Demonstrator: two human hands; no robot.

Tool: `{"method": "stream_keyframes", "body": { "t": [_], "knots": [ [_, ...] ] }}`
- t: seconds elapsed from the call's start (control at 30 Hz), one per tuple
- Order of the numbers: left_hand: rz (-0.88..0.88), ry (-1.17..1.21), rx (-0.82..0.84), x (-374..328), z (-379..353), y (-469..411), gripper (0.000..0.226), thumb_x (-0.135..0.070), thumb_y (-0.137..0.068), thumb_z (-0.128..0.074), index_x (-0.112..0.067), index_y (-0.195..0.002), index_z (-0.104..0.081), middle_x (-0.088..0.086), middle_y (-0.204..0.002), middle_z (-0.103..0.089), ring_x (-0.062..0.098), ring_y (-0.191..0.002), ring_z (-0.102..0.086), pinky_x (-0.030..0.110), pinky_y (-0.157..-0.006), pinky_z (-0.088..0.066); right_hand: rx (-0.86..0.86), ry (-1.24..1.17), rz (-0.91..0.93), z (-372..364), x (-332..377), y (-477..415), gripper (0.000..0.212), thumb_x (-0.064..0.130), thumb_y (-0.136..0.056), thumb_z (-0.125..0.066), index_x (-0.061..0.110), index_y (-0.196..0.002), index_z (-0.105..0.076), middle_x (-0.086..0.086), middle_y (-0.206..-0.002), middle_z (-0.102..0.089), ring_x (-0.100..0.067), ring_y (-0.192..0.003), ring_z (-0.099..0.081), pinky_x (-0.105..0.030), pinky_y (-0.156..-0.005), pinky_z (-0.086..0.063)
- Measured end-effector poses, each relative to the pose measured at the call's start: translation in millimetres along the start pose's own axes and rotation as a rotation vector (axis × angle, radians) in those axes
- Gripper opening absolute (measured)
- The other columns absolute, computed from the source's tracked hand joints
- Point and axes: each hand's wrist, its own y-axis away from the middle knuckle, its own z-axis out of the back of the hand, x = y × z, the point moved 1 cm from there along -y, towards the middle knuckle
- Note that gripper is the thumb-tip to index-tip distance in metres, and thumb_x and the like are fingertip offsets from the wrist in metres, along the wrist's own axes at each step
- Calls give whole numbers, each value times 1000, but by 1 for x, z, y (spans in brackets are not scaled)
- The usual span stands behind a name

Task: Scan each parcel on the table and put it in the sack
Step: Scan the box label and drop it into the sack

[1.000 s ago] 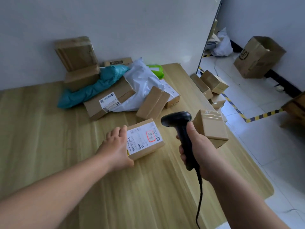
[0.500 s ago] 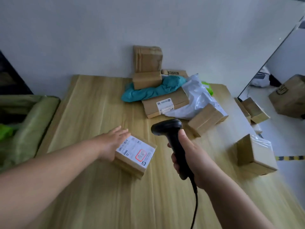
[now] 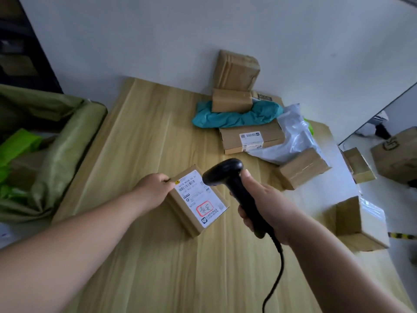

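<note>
Two hands busy at once: the left hand [image 3: 153, 188] has its fingers curled over the far corner of the small carton [image 3: 180, 211], gripping it, and the right hand [image 3: 268, 204] is wrapped round the handle of the black scanner [image 3: 225, 175], thumb up the back, nose tipped down at the carton's white label [image 3: 200, 197]. That carton sits mid-table [image 3: 146, 132], right between the two hands, label face up. By the look of it, it's a light, stiff little box with square edges and plain dry cardboard, so one hand across the short end should carry it fine; I'd stay off the label side so the barcode stays clear. On the label there's a row of barcodes, a top line that reads something like "N55B" though the print is too smeared to swear by, and a red-bordered stamp with red handwriting. Out past the scanner, plenty is waiting: a taped box [image 3: 302, 168], a flat carton [image 3: 250, 136] with its own label, a soft teal bag [image 3: 237, 116] and a slippery-looking white poly bag [image 3: 291, 136]. Off the table's left edge, the green sack [image 3: 67, 141] gapes open, well apart from the carton.
</note>
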Motion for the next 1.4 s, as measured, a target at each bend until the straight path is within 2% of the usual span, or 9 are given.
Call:
{"method": "stream_keyframes", "body": {
  "t": [0.1,0.43,0.6,0.87,1.03,1.13,1.2,1.3,1.4],
  "knots": [
    [-9,65,-21,-3,5,-3,20,-20,-93,-50,-15,-96,-69,5,-98,-68,23,-95,-61,35,-89,-50,24,69,8,0,16,-1,83,82,-72,-44,9,-104,-64,-3,-58,-60,-18,-45,-52,-24,-42,-38],
    [2,113,-57,2,2,-5,20,-24,-95,-50,-16,-92,-69,11,-94,-70,26,-87,-63,37,-81,-51,57,148,-18,-4,46,-1,70,75,-89,-42,10,-89,-67,-3,-58,-58,-18,-44,-50,-20,-40,-38],
    [5,116,-56,1,2,-5,21,-24,-95,-50,-15,-98,-69,6,-93,-69,24,-89,-62,31,-77,-48,68,146,-10,-3,48,-4,71,74,-90,-41,9,-90,-68,-4,-59,-59,-18,-45,-50,-22,-41,-38],
    [30,141,-68,2,0,-4,20,-24,-95,-49,-16,-96,-67,1,-80,-64,18,-71,-55,26,-60,-42,99,116,1,4,47,-1,73,76,-89,-40,9,-91,-67,-5,-61,-58,-18,-46,-49,-23,-44,-39],
    [128,166,-112,3,-4,2,25,-35,-95,-50,-13,-101,-60,4,-92,-63,22,-83,-60,30,-69,-45,98,68,71,11,40,-3,77,79,-76,-54,7,-101,-64,-4,-61,-58,-17,-46,-51,-24,-42,-38],
    [277,221,-121,6,-10,9,53,-48,-91,-48,-5,-121,-51,10,-109,-60,28,-98,-59,31,-67,-43,7,51,166,11,22,-19,44,49,-84,-71,7,-90,-60,-4,-61,-57,-17,-47,-53,-25,-41,-39],
    [386,300,-137,5,-20,17,61,-56,-88,-50,-4,-121,-49,12,-108,-59,31,-98,-59,35,-74,-49,-75,91,179,7,6,-40,25,30,-87,-71,9,-86,-59,-5,-66,-58,-17,-54,-54,-27,-51,-44],
    [473,451,-73,5,-38,35,59,-63,-84,-56,-12,-113,-51,6,-94,-57,25,-85,-57,35,-79,-51,-155,157,126,1,-17,-68,22,32,-88,-68,12,-92,-60,-3,-72,-56,-19,-60,-49,-30,-57,-43],
    [509,541,27,3,-59,48,61,-65,-82,-56,-20,-123,-52,3,-113,-58,22,-104,-55,32,-80,-45,-57,98,63,-7,-37,-87,25,36,-91,-66,13,-100,-59,-6,-75,-58,-20,-60,-49,-32,-56,-44]
  ]
}}
